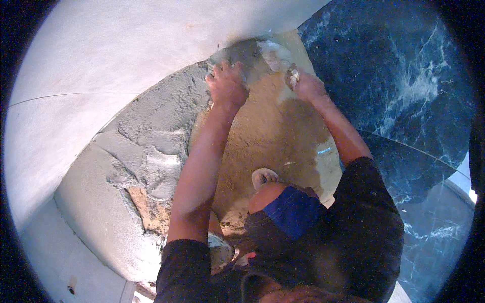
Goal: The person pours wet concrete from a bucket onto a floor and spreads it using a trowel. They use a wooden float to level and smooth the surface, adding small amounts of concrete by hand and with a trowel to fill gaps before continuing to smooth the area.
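You are stretching both arms forward over the sandy floor bed (pixel 262 136). Your left hand (pixel 226 86) is pressing palm down, fingers curled, into the wet grey mortar (pixel 161 116) at the edge of the pale tile (pixel 101 55); whether it is gripping anything cannot be told. Your right hand (pixel 306 85) is closing its fingers around a small lump of mortar (pixel 294 77), just beside the dark blue marble slab (pixel 404 76). Your sandalled foot (pixel 264 177) is resting on the sand below.
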Demonstrator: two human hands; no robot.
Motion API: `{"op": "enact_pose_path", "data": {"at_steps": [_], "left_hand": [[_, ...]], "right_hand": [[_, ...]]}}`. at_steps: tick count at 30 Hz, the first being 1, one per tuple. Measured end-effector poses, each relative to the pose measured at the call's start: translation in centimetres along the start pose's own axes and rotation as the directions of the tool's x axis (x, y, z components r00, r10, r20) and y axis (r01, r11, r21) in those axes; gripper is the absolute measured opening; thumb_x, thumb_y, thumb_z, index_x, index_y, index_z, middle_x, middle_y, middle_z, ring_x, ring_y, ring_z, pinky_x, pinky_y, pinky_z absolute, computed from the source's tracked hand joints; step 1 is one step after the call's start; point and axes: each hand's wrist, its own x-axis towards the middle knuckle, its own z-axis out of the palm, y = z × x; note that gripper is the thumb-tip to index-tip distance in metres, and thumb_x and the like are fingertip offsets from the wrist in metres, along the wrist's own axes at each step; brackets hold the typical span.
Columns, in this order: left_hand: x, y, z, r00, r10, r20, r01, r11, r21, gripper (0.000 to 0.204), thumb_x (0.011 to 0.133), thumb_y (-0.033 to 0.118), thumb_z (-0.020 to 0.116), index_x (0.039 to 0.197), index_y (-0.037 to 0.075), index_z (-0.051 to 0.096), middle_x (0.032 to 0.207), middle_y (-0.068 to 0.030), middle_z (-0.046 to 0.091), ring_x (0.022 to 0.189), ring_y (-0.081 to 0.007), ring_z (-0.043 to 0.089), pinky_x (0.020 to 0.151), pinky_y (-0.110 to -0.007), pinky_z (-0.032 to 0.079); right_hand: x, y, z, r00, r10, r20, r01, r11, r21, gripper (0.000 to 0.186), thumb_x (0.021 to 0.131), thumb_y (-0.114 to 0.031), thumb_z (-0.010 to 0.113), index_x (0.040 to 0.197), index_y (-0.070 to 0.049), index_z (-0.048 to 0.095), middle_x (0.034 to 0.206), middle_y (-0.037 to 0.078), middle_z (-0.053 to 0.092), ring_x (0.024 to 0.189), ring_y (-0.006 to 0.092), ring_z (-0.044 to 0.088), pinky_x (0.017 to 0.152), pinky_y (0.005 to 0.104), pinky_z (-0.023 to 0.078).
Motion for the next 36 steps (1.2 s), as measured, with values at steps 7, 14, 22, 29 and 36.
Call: {"op": "enact_pose_path", "data": {"at_steps": [7, 14, 22, 29, 36], "left_hand": [[0.0, -0.3, -0.3, 1.0, -0.003, 0.023, 0.005, 0.999, -0.05, 0.056, 0.077, 0.023, 0.068, 0.13, 0.017, 0.049, 0.134, -0.0134, 0.047, 0.127, -0.0365, 0.042, 0.099, -0.057, 0.037], [0.1, -0.2, -0.2, 1.0, 0.002, 0.006, -0.002, 0.999, -0.049, 0.054, 0.078, 0.021, 0.065, 0.129, 0.017, 0.051, 0.134, -0.0127, 0.047, 0.127, -0.0363, 0.043, 0.098, -0.059, 0.038], [-0.1, -0.2, 0.0, 0.999, 0.018, -0.051, -0.021, 0.998, -0.058, 0.051, 0.078, 0.019, 0.064, 0.127, 0.017, 0.052, 0.132, -0.0134, 0.048, 0.126, -0.0367, 0.044, 0.098, -0.06, 0.037], [0.1, -0.1, -0.8, 1.0, -0.004, 0.013, 0.005, 0.996, -0.086, 0.05, 0.079, 0.019, 0.064, 0.127, 0.015, 0.053, 0.13, -0.0132, 0.049, 0.127, -0.0366, 0.042, 0.098, -0.059, 0.037], [-0.1, -0.7, 0.0, 0.999, -0.016, -0.035, 0.013, 0.998, -0.061, 0.05, 0.081, 0.02, 0.062, 0.129, 0.015, 0.051, 0.133, -0.0139, 0.047, 0.128, -0.0371, 0.041, 0.099, -0.059, 0.037]], "right_hand": [[-1.3, -1.8, -3.0, 0.996, -0.05, 0.071, 0.048, 0.998, 0.034, 0.042, 0.089, -0.04, 0.052, 0.117, -0.009, 0.057, 0.111, 0.021, 0.064, 0.103, 0.041, 0.059, 0.087, 0.0497, 0.048], [-1.4, -0.7, -2.1, 0.997, 0.048, 0.064, -0.056, 0.989, 0.134, 0.048, 0.09, -0.043, 0.052, 0.114, -0.002, 0.058, 0.107, 0.026, 0.063, 0.103, 0.0406, 0.06, 0.087, 0.0478, 0.047], [0.2, 1.2, 2.5, 0.982, 0.003, -0.189, 0.009, 0.998, 0.061, 0.048, 0.091, -0.043, 0.051, 0.115, -0.002, 0.057, 0.109, 0.026, 0.063, 0.101, 0.0443, 0.06, 0.086, 0.0469, 0.049], [1.0, 2.1, 3.8, 0.992, 0.089, -0.093, -0.07, 0.98, 0.187, 0.039, 0.093, -0.04, 0.053, 0.11, -0.006, 0.056, 0.089, 0.018, 0.065, 0.076, 0.0322, 0.065, 0.066, 0.0444, 0.053], [-1.0, -3.5, 3.6, 0.952, 0.054, 0.302, -0.265, 0.64, 0.721, 0.032, 0.092, -0.04, 0.057, 0.096, -0.008, 0.057, 0.065, 0.003, 0.053, 0.047, 0.0132, 0.049, 0.039, 0.0321, 0.043]]}}
